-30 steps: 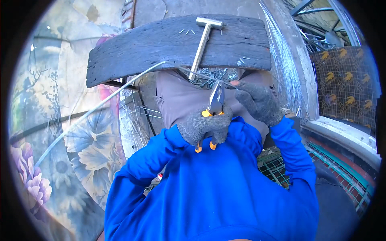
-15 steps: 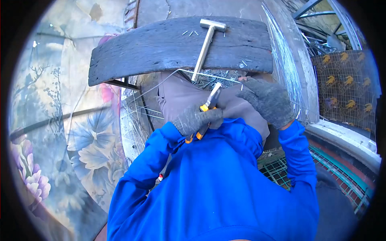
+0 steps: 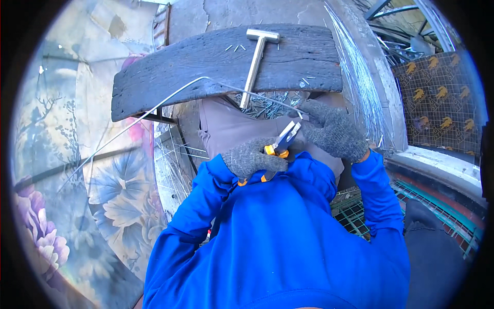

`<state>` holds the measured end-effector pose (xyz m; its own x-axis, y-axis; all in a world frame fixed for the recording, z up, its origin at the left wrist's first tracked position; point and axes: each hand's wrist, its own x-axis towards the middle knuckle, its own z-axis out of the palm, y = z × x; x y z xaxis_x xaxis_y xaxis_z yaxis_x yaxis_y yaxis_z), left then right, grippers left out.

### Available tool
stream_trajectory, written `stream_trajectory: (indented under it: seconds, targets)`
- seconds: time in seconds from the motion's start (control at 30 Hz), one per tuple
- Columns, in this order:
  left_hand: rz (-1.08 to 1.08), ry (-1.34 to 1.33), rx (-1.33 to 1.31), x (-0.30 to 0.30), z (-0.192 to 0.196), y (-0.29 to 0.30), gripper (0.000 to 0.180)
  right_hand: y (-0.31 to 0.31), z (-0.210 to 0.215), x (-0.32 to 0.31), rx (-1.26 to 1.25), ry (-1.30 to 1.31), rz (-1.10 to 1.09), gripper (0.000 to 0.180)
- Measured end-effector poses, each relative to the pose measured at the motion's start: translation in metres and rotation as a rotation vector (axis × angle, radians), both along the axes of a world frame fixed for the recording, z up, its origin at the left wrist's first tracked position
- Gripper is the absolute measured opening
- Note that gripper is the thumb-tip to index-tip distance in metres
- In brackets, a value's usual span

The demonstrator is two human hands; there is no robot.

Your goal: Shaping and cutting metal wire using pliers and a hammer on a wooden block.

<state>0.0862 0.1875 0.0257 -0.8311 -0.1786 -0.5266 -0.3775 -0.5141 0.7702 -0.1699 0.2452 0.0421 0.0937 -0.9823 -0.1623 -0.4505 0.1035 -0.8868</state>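
So at 9 o'clock there's a floral sheet (image 3: 121,208), and a long bent metal wire (image 3: 205,78) sweeps over it, peaking around 11 and dropping to the right hand near the middle. Up at 12 is the dark wooden tabletop (image 3: 164,77) with a hammer (image 3: 253,69) lying on it, handle poking off the near edge. Just below centre, the left hand (image 3: 252,157) is gloved, fingers curled round the handles of some combination pliers (image 3: 282,143). Half a second ago the pliers looked closed and off the wire; now the jaws are spread, just beside its short end, so I'd say they're being lined up on it. Toward 2–3 o'clock, the gloved right hand (image 3: 337,129) has its fingers pinched on the wire near that end. Thin metal rods (image 3: 363,82) lie beyond.
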Motion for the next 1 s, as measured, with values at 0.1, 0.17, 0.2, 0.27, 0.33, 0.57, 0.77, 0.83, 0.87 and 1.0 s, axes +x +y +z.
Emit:
stream_trajectory:
  seconds: [0.1,0.17,0.2,0.27,0.33,0.57,0.77,0.83,0.87,1.0]
  targets:
    - [-0.054,0.064,-0.014,0.001,-0.003,-0.002,0.029,0.001,-0.007,-0.001,-0.060,-0.147,0.048,0.051]
    - [-0.005,0.089,0.081,0.002,-0.001,0.000,0.029,0.000,0.008,0.007,-0.051,0.026,0.128,0.056]
    - [-0.008,0.090,0.080,0.001,-0.004,0.002,0.029,0.001,0.008,0.008,-0.052,0.026,0.125,0.056]
    - [0.065,0.268,0.146,-0.002,-0.011,0.008,0.034,0.003,0.006,0.009,0.013,-0.162,0.075,0.057]
    - [0.086,0.270,0.179,-0.005,-0.001,0.008,0.038,0.004,0.007,0.010,0.011,-0.108,0.097,0.057]
    - [0.100,0.313,0.282,-0.005,0.001,0.010,0.044,0.003,0.012,0.010,0.025,0.080,0.173,0.052]
    - [0.104,0.179,0.237,-0.008,0.012,0.011,0.031,0.005,-0.004,0.013,0.044,-0.227,0.085,0.056]
    - [0.144,0.190,0.273,-0.006,0.009,0.013,0.028,-0.001,0.004,0.012,-0.147,-0.042,0.121,0.056]
    - [0.183,0.202,0.307,-0.006,0.007,0.014,0.025,-0.004,0.009,0.011,-0.339,0.145,0.155,0.055]
    - [0.261,0.327,0.396,-0.005,0.002,0.016,0.025,-0.008,0.025,0.007,-0.428,0.464,0.173,0.050]
